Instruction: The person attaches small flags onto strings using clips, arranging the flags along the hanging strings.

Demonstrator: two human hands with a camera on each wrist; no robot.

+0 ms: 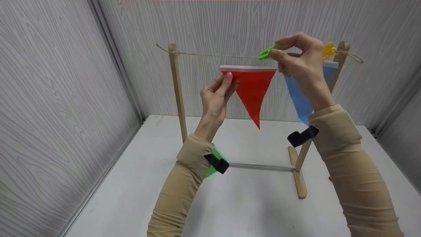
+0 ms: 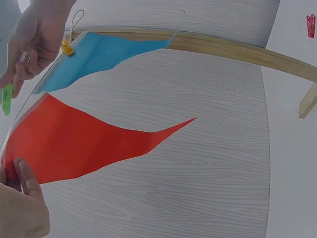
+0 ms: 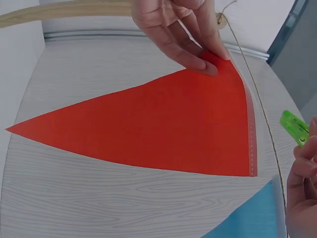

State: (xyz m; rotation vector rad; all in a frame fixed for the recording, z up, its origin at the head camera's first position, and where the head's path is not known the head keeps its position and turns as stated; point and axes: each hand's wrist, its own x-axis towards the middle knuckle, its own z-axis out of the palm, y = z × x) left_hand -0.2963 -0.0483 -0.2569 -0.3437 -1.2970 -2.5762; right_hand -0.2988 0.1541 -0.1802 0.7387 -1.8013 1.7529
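A red triangular pennant (image 1: pixel 255 85) with a white top band hangs point down just under the string (image 1: pixel 213 55). My left hand (image 1: pixel 215 97) pinches its upper left part between thumb and fingers. Between the thumb and fingers of my right hand (image 1: pixel 304 62) is a green clothespin (image 1: pixel 265 53), held close to the string above the pennant's right end. Behind that hand a blue pennant (image 1: pixel 298 98) hangs by the right post, with a yellow clothespin (image 1: pixel 329 51) at its top. In the right wrist view the red pennant's band (image 3: pixel 252 134) lies beside the string, apart from it.
Two wooden posts, left (image 1: pixel 177 89) and right (image 1: pixel 340 56), carry the string. A pale bar (image 1: pixel 260 166) joins them low down, and a wooden foot (image 1: pixel 299 181) rests on the white table (image 1: pixel 250 204). Something green (image 1: pixel 212 169) shows behind the left sleeve. A red clothespin (image 2: pixel 310 26) lies at the right.
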